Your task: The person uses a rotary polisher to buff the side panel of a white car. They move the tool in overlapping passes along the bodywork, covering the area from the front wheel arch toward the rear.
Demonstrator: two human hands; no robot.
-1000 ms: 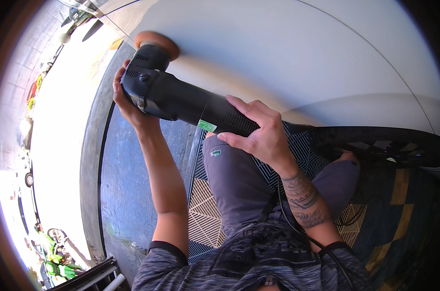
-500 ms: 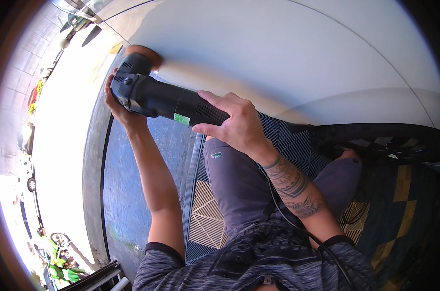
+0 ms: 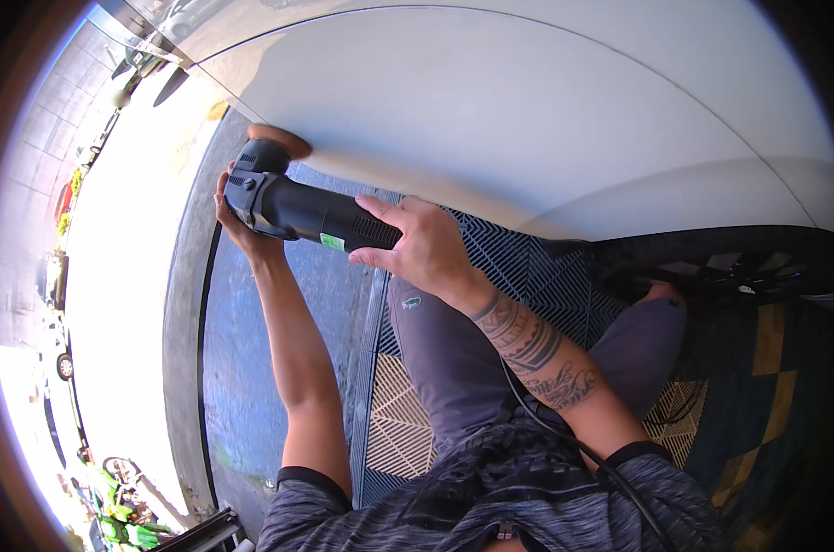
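A black car polisher with a green-and-white sticker lies across both my hands. Its orange pad is set against the lower edge of a white car door panel, and the pad looks blurred. My left hand is wrapped round the head of the polisher; some of its fingers are hidden behind the tool. At the rear of the body, my right hand grips the handle, thumb on top. A dark cord runs up over my right arm and shirt.
A car wheel stands at the right, close to my knee. Under me are slatted floor tiles beside a worn blue floor strip. Beyond a grey kerb, a bright street holds parked vehicles and a green motorcycle.
The polisher and both hands have moved down the picture, bringing the pad from the panel's face to its lower edge. My right hand has also shifted left.
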